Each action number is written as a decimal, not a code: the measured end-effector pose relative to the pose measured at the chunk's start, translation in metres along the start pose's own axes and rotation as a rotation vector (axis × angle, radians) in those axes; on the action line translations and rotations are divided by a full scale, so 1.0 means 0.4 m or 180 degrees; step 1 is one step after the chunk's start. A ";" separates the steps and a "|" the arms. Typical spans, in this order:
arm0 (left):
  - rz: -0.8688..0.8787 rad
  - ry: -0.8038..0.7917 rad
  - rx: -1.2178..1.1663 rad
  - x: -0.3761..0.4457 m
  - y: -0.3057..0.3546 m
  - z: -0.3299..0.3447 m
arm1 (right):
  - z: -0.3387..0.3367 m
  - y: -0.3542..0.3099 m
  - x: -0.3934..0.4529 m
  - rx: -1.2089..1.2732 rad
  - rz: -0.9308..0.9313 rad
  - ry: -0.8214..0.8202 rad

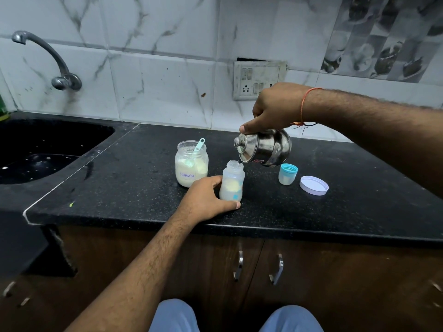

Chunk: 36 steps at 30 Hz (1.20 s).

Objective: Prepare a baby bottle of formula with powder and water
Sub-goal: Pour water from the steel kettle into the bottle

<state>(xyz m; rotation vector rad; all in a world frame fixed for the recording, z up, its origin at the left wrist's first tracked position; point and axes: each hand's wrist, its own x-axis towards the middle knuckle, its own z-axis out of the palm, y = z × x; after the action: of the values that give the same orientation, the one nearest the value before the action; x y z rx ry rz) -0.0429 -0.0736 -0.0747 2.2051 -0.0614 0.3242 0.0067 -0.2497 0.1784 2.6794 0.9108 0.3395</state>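
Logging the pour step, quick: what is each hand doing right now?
Left hand: holds the baby bottle upright.
Right hand: grips the tilted steel kettle.

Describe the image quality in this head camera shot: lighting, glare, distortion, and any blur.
Head view: even, soft indoor light with faint shadows; wide-angle bending curves the black speckled countertop edge and wall tile lines; the shiny steel kettle held tipped by the right hand shows bright reflections; the translucent baby bottle gripped by the left hand looks slightly soft; the corners are smeared.
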 end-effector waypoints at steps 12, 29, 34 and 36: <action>-0.0006 -0.0004 0.0022 -0.002 0.003 -0.004 | -0.014 -0.003 -0.002 -0.0055 -0.0021 0.0055; -0.0052 -0.0030 0.0018 -0.006 0.011 -0.006 | -0.016 -0.007 -0.003 -0.0144 -0.0052 0.0114; -0.0052 -0.0035 0.0046 -0.007 0.012 -0.007 | -0.016 -0.014 -0.005 -0.0178 -0.0076 0.0114; -0.0049 -0.0024 0.0053 -0.008 0.012 -0.006 | -0.016 -0.018 -0.006 -0.0170 -0.0089 0.0117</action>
<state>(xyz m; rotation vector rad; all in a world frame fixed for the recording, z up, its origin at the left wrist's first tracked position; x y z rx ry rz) -0.0472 -0.0748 -0.0702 2.2221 -0.0461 0.3087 -0.0011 -0.2447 0.1817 2.6174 0.9353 0.4025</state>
